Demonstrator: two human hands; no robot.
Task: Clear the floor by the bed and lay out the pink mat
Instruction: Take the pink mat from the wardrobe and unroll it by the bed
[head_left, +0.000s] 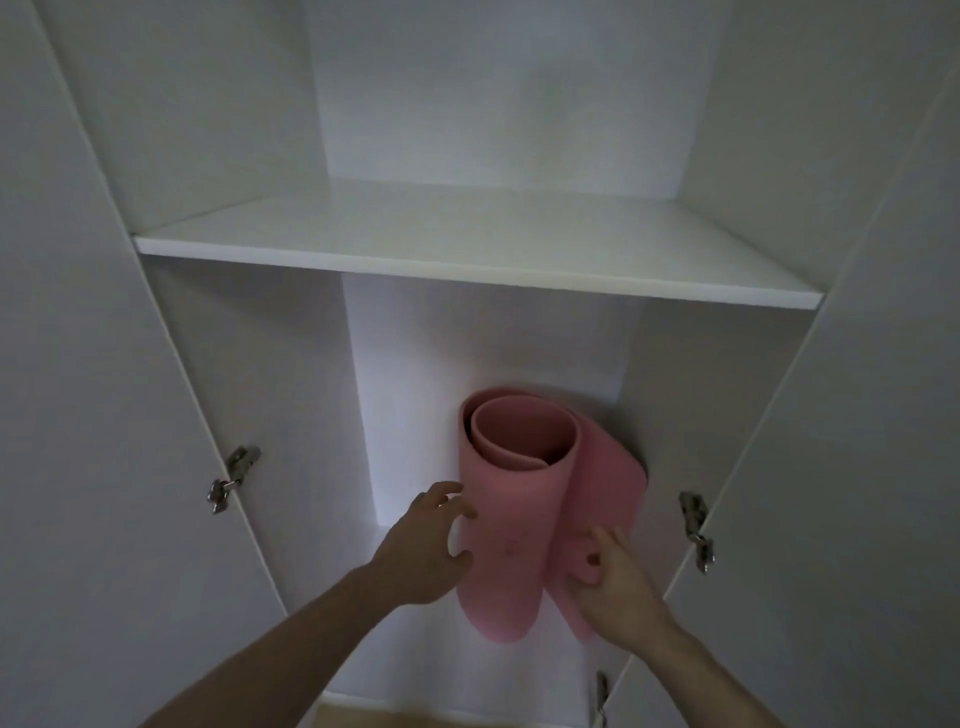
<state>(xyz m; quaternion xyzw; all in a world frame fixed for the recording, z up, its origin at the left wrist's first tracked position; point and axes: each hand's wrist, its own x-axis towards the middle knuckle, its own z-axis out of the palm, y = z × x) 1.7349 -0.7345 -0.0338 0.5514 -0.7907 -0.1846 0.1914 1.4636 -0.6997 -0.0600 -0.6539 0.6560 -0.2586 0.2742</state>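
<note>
A white wardrobe (234, 156) stands open with both doors swung out to either side, and the view looks down into its lower compartment, beneath 1 white shelf (467, 249) that spans the full width. The pink mat (511, 514) stands upright as a loose roll in that lower compartment, toward the right side and close to the back wall, its open spiral end facing up and its outer flap hanging loose on the right. The left hand (431, 540) reaches in from the lower left and touches the left side of the roll, fingers spread and only lightly curved, thumb lower down against the mat; it does not wrap around it. The right hand (615, 569) comes in from the lower right and grips the loose outer flap, fingers curled over its edge. Metal hinges show on the left door (231, 478) and on the right door (696, 530). A strip of light wooden floor (415, 719) is visible at the bottom edge below the wardrobe's base. The picture is slightly blurred around the mat.
</note>
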